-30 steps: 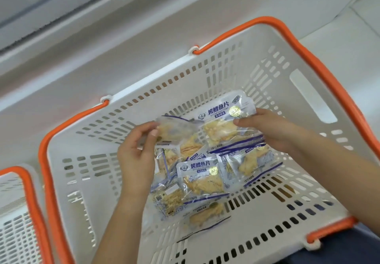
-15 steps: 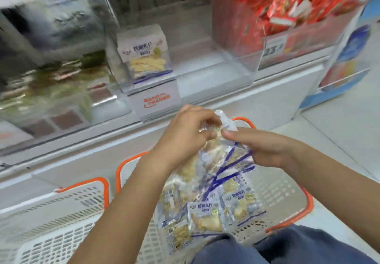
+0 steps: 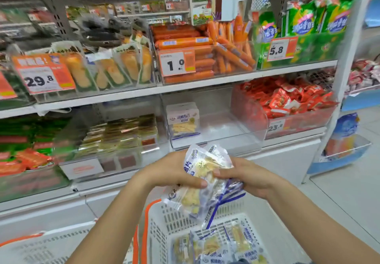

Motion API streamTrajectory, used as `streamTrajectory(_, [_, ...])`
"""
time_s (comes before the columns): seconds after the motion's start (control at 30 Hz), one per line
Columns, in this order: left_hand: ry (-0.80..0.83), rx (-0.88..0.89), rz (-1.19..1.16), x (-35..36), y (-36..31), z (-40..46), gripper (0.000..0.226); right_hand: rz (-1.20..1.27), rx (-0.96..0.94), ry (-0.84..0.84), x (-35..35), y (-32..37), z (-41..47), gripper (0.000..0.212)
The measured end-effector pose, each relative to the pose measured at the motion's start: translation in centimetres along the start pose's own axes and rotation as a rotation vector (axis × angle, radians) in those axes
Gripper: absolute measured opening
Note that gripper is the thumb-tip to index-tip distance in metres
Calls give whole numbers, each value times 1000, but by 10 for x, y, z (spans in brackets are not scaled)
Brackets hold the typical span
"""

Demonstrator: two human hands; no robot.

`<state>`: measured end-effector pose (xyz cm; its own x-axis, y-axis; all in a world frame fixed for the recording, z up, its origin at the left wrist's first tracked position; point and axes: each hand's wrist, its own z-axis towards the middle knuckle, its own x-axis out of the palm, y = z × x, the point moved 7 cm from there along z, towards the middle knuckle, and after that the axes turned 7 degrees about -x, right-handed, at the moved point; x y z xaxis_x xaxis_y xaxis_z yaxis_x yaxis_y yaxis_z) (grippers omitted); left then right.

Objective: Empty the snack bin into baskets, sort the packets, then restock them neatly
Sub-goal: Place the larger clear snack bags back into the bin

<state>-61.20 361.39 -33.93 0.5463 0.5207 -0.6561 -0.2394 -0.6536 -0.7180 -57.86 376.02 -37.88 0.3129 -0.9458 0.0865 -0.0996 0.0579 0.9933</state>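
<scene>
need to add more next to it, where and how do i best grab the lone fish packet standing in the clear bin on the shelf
Probably pinch the top edge of the fish packet, coming from the front and above. It stands upright at the back left of the clear bin, whose open top and low front wall leave that edge free.

Bundle of fish-slice packets [image 3: 202, 183]: between my left hand [image 3: 168, 173] and my right hand [image 3: 248, 179], above the basket [image 3: 162, 218]. More loose packets [image 3: 222, 245] lie in that basket, below my hands. Second basket [image 3: 41, 245]: to its left. Clear bin [image 3: 216, 138]: on the lower shelf ahead, one fish-slice packet [image 3: 183, 120] upright at its left side. Sausages [image 3: 205, 51]: on the shelf above that bin. Bin of small packets [image 3: 287, 101]: just right of the clear bin.
</scene>
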Motion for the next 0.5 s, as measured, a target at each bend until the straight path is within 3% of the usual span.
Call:
streamTrajectory(0.1, [41, 35, 11, -17, -12, 8, 47, 8, -76, 11, -2, 15, 11, 41])
streamTrajectory(0.2, [28, 66, 40, -34, -27, 24, 40, -98, -181, -100, -16, 38, 23, 33])
streamTrajectory(0.3, [-186, 91, 211, -63, -45, 44, 36, -174, -309, -349, -48, 52, 44, 39])
streamTrajectory(0.4, [-542, 94, 474, -100, -67, 65, 43, -160, -433, -687, -91, 50, 59, 8])
streamTrajectory(0.5, [-625, 109, 690, -108, -72, 106, 39, -514, -367, -720, -113, 23, 81, 28])
